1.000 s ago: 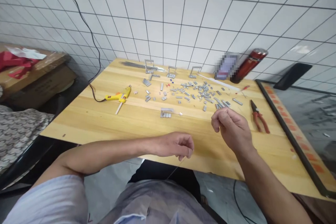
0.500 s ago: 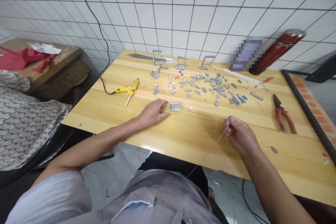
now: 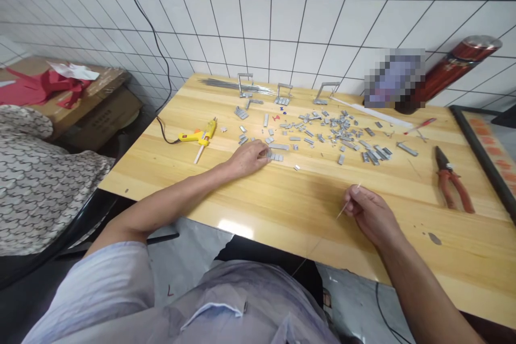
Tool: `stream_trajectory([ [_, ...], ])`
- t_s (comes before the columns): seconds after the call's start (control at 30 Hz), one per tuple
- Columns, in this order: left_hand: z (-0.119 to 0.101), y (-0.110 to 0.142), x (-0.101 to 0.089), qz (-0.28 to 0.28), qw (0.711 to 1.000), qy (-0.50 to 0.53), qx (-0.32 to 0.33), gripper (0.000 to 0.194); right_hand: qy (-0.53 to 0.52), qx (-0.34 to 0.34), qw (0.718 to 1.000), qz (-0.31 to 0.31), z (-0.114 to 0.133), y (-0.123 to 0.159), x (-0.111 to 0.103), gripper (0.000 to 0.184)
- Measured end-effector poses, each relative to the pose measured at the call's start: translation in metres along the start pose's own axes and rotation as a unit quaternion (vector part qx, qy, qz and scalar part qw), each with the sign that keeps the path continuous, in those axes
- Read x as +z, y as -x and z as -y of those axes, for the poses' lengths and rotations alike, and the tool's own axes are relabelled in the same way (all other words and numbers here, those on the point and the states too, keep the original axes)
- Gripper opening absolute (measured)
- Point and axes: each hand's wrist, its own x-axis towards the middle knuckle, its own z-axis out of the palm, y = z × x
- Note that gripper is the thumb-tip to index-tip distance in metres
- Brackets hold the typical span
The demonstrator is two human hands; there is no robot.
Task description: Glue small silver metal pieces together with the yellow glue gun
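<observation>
My left hand (image 3: pixel 250 158) is closed at the left end of a small grey frame (image 3: pixel 279 147), thumb and fingertips pinching its side. That frame has a flat bar on top and a row of little grey plates at its base. The fingertips hide its left part. To the right, above the table's front half, my right hand (image 3: pixel 373 212) pinches a thin straight wire (image 3: pixel 342 209). The wire slants down toward the table's front edge, where it grows hard to see. A small pale piece (image 3: pixel 296 167) lies just right of the frame.
Loose grey pieces (image 3: pixel 342 126) are scattered behind the hands. Along the wall stand several grey frames (image 3: pixel 284 94) near a wire bundle (image 3: pixel 226 85). A yellow glue gun (image 3: pixel 197 137) lies left; pliers (image 3: pixel 451 180), a red flask (image 3: pixel 455 70) and a black-edged frame (image 3: pixel 481 158) are right.
My left hand has moved in and its fingers have closed on the small grey frame's left end. The right hand still holds the wire. The view has shifted slightly.
</observation>
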Motion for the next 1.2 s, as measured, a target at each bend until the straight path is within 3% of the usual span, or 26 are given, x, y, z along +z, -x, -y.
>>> stream_trajectory([
  [0.23, 0.007, -0.026, 0.002, -0.016, 1.0, -0.001, -0.01, 0.016, -0.002, 0.019, 1.0, -0.007, -0.003, 0.001, 0.0, 0.054],
  [0.63, 0.004, -0.034, 0.002, -0.032, 0.999, 0.008, -0.029, 0.015, -0.044, 0.067, 0.996, -0.028, 0.006, 0.002, 0.009, 0.058],
  [0.8, -0.001, -0.006, -0.014, -0.055, 0.995, 0.07, -0.04, 0.034, -0.052, 0.043, 0.997, -0.029, 0.021, 0.013, 0.013, 0.058],
  [0.87, -0.011, 0.013, -0.022, -0.067, 0.991, 0.104, -0.057, 0.026, -0.048, 0.03, 0.998, -0.02, 0.03, 0.018, 0.016, 0.056],
  [0.93, -0.03, 0.03, -0.026, -0.039, 0.982, 0.178, -0.051, 0.03, -0.043, 0.005, 0.999, -0.002, 0.039, 0.021, 0.022, 0.053],
  [1.03, -0.071, 0.042, -0.016, 0.08, 0.934, 0.347, -0.023, 0.035, -0.036, -0.042, 0.998, 0.023, 0.049, 0.015, 0.041, 0.048],
  [1.13, -0.106, 0.033, 0.009, 0.203, 0.837, 0.508, -0.013, 0.048, -0.017, -0.088, 0.995, 0.038, 0.056, 0.002, 0.061, 0.045],
  [1.2, -0.118, 0.023, 0.024, 0.233, 0.785, 0.573, -0.029, 0.05, 0.016, -0.103, 0.994, 0.043, 0.06, -0.007, 0.062, 0.044],
])
